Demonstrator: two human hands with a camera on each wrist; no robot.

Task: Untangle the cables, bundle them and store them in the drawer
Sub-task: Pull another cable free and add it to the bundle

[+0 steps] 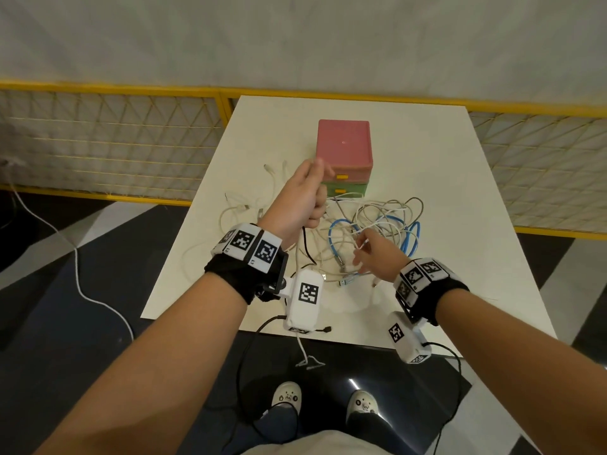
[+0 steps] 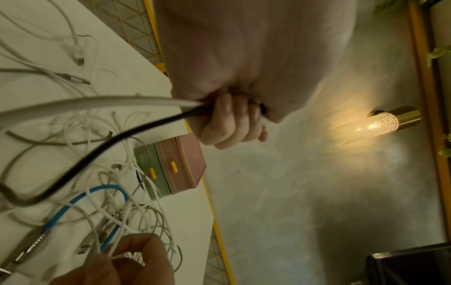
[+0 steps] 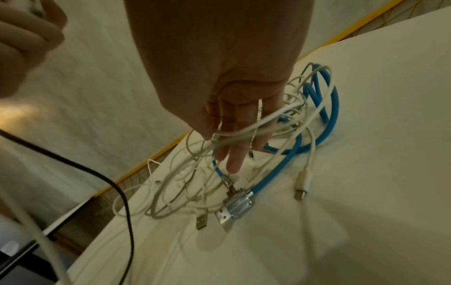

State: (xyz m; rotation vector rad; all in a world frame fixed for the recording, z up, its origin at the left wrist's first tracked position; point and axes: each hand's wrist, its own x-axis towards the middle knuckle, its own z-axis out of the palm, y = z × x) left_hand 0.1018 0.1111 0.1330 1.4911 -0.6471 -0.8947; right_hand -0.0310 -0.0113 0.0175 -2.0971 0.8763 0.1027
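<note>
A tangle of white cables [image 1: 377, 211] and a blue cable [image 1: 338, 224] lies on the white table [image 1: 420, 152], in front of a small drawer unit [image 1: 345, 149]. The unit has a pink drawer above a green one, both closed. My left hand [image 1: 305, 198] is raised above the table left of the unit. Its fist [image 2: 231, 119] grips a black cable [image 2: 97, 150] and a grey-white cable [image 2: 85, 102], which trail down to the pile. My right hand [image 1: 374, 254] hovers over the tangle and pinches white strands [image 3: 244, 131], fingers pointing down. The blue cable's USB plug [image 3: 234, 208] lies below them.
More white cables [image 1: 236, 208] spread over the table's left part. A yellow mesh fence [image 1: 115, 142] runs behind the table. A white lead [image 1: 75, 257] lies on the dark floor at left. A lit wall lamp [image 2: 371, 125] shows in the left wrist view.
</note>
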